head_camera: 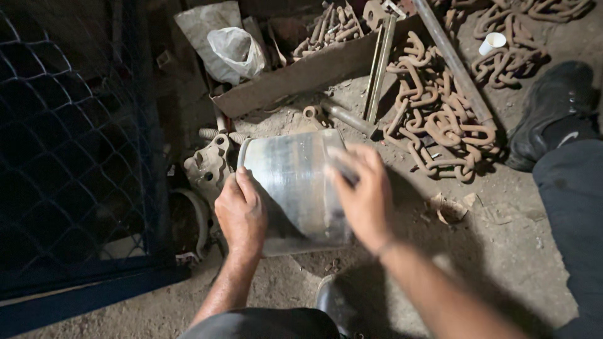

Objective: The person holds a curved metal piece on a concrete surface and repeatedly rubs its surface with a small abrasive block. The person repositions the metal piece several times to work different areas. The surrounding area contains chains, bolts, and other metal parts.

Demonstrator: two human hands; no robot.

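On the dirt floor (502, 251), my left hand (241, 215) steadies a shiny metal cylinder (295, 182); my blurred right hand (361, 194) grips something small on it, beside rusty chain (440, 125).

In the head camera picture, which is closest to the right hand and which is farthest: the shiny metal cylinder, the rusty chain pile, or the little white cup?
From the right hand:
1. Shiny metal cylinder: right under the hand, touching it.
2. Rusty chain pile: on the ground, up and to the right.
3. White cup: far off, near the top right, among more chains.
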